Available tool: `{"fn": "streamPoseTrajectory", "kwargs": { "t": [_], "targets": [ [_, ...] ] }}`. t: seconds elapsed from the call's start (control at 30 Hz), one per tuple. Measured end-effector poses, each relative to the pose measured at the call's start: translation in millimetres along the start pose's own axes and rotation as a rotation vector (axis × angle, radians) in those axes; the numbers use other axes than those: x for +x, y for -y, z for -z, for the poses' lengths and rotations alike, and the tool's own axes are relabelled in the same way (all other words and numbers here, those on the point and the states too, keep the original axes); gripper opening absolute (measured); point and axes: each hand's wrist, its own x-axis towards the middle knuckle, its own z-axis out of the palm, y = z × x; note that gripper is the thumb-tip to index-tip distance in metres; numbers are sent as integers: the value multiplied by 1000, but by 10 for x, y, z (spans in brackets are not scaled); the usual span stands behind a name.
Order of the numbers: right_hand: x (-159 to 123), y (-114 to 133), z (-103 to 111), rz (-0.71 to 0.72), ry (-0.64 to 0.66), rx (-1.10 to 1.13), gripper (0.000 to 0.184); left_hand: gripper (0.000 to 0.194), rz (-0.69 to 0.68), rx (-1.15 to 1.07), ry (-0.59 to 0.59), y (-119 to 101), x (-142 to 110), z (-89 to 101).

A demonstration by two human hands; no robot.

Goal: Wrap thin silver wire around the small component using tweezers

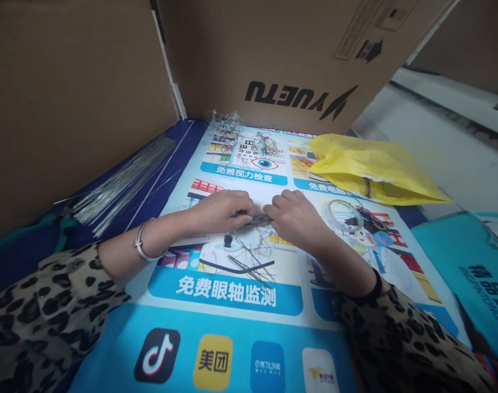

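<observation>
My left hand [228, 210] and my right hand [292, 217] meet over the middle of the printed sheet, fingertips bent in a pinch. Between them stretches a small grey metal wire piece [260, 219], blurred and partly covered by the fingers. Just below, short cut wires [253, 261] and thin curled wire loops [259, 240] lie loose on the sheet. Off to the left rests a bundle of long straight silvery wires [124, 183]. Right of my right hand is a clear ring-shaped coil [345, 214], with coloured strands [375, 218] beside it.
Cardboard panels [249, 49] stand behind and to the left. Tangled thin wire [224, 120] sits at the sheet's far edge, with another small tangle [269, 144] nearer. A yellow bag [375, 166] lies at the back right, a teal bag [466, 273] at the right edge.
</observation>
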Motion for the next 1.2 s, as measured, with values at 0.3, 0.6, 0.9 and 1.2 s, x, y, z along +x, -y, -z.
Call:
{"fn": "streamPoseTrajectory", "kwargs": {
  "t": [0.3,0.6,0.9,1.2],
  "targets": [
    [-32,-1,145,-27,45,20,16,14,2,-34,26,-19,-37,2],
    [-77,4,205,-114,180,85,16,14,-73,-68,64,-17,-28,37],
    [-188,35,50,-42,-46,4,15,17,-33,-38,82,-16,-28,9],
    [-186,113,65,-31,-135,-66,19,18,21,18,74,-41,-34,-6]
  ]
}}
